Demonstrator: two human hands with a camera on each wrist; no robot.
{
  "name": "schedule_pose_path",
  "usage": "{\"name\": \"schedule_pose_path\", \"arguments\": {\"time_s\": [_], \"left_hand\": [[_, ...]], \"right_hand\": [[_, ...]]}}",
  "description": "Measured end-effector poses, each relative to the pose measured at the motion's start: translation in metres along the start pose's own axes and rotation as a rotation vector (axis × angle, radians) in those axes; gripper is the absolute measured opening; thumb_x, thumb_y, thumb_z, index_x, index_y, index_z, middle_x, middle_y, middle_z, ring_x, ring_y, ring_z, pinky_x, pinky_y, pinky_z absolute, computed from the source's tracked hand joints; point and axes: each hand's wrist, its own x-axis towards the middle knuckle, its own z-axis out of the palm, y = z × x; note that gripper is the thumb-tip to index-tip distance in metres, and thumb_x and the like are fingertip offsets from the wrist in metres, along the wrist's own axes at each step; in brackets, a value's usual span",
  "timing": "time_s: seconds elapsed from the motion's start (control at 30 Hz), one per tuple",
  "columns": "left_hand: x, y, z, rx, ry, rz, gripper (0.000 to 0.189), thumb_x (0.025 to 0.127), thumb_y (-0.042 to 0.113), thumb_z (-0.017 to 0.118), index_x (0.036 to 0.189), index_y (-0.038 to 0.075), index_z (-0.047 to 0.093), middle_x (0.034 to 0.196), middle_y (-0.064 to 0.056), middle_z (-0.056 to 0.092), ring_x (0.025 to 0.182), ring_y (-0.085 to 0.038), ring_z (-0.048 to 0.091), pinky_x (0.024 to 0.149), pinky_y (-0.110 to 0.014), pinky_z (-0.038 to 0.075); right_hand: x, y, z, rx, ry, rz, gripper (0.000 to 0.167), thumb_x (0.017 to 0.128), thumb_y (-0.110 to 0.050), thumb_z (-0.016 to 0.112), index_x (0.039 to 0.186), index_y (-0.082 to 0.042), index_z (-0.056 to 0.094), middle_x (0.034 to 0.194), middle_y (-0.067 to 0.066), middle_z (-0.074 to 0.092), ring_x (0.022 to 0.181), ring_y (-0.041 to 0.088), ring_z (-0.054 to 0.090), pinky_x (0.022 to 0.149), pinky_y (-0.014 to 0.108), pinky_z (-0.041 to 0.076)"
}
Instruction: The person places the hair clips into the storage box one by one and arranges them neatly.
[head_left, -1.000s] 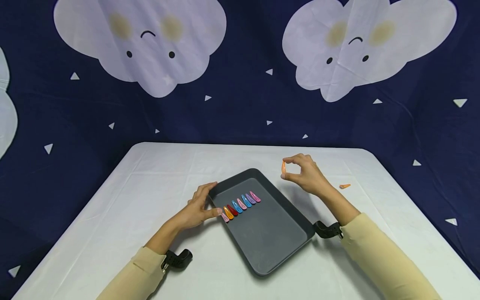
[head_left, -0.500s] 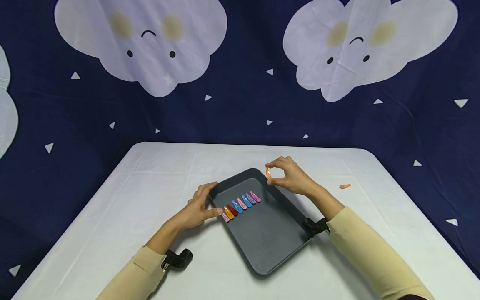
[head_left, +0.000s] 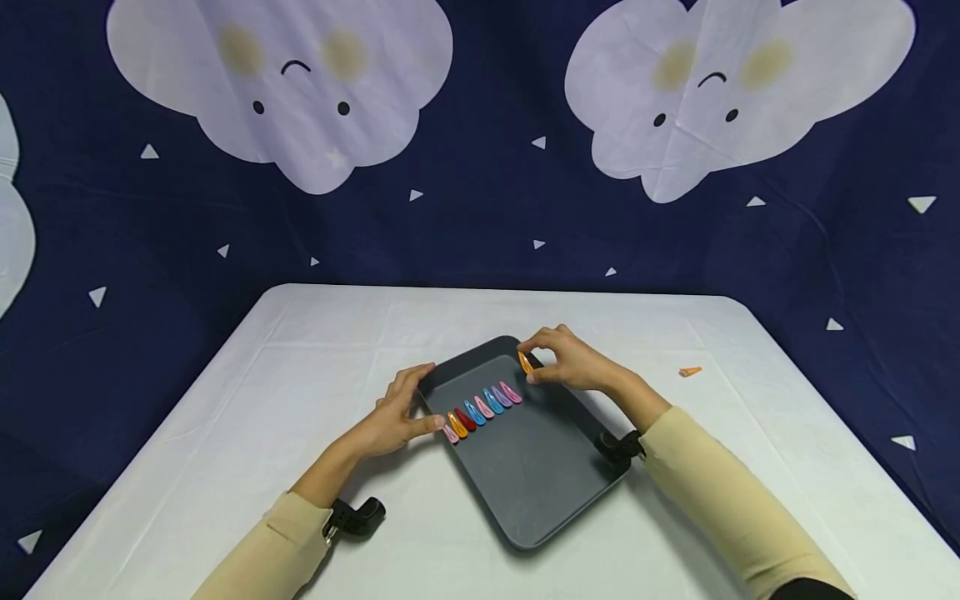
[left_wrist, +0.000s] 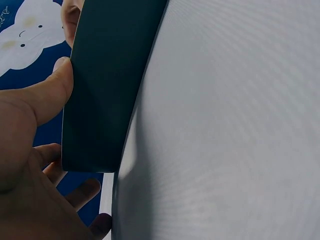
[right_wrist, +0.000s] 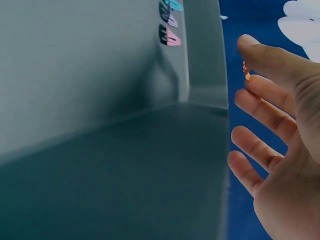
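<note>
In the head view, my right hand pinches an orange snap hair clip between thumb and forefinger, close over the far end of the dark grey baking tray. The right wrist view shows this clip edge-on, the other fingers spread apart. My left hand rests at the tray's left corner, thumb against the rim and fingers loosely extended past the corner. Across the tray's far part runs a slanting row of several snap clips in pink, orange, red, blue and purple.
Another orange clip lies on the white-covered table, right of the tray. A dark blue cloth printed with clouds hangs behind the table. Each wrist carries a black camera band.
My right hand has moved left and lower with the orange clip, from beyond the tray's right side to over its far end. My left hand and the tray have stayed still.
</note>
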Motion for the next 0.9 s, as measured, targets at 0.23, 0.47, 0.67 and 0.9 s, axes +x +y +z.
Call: {"name": "schedule_pose_path", "arguments": {"time_s": [0.23, 0.47, 0.67, 0.9], "left_hand": [[0.000, 0.000, 0.000, 0.000, -0.003, -0.001, 0.084, 0.086, 0.027, 0.069, 0.150, 0.012, 0.018, 0.153, -0.013, 0.017, 0.141, -0.039, 0.016, 0.103, -0.065, 0.010], [0.000, -0.001, 0.000, 0.007, -0.004, -0.001, 0.084, 0.086, 0.028, 0.069, 0.150, 0.013, 0.018, 0.153, -0.013, 0.017, 0.141, -0.039, 0.015, 0.103, -0.067, 0.009], [0.001, -0.001, 0.000, 0.010, -0.005, -0.001, 0.084, 0.086, 0.028, 0.068, 0.150, 0.012, 0.018, 0.153, -0.013, 0.017, 0.141, -0.039, 0.015, 0.103, -0.067, 0.010], [0.000, -0.001, -0.001, 0.001, -0.012, -0.002, 0.083, 0.086, 0.027, 0.068, 0.150, 0.012, 0.017, 0.153, -0.013, 0.017, 0.141, -0.039, 0.015, 0.103, -0.066, 0.010]], "right_hand": [[0.001, 0.002, 0.010, 0.003, -0.053, -0.013, 0.049, 0.079, -0.022, 0.076, 0.124, -0.009, 0.061, 0.121, 0.006, 0.061, 0.106, 0.026, 0.043, 0.091, 0.040, 0.038], [0.001, 0.004, 0.018, -0.036, -0.086, -0.018, 0.048, 0.080, -0.023, 0.074, 0.124, -0.010, 0.061, 0.123, 0.004, 0.060, 0.108, 0.025, 0.044, 0.093, 0.042, 0.039], [0.000, 0.005, 0.021, -0.047, -0.110, -0.014, 0.048, 0.081, -0.025, 0.074, 0.125, -0.013, 0.060, 0.126, 0.002, 0.058, 0.108, 0.023, 0.043, 0.094, 0.044, 0.040], [0.001, 0.005, 0.023, -0.070, -0.137, 0.000, 0.047, 0.081, -0.026, 0.074, 0.125, -0.015, 0.061, 0.127, 0.000, 0.058, 0.107, 0.021, 0.043, 0.095, 0.043, 0.041]]}}
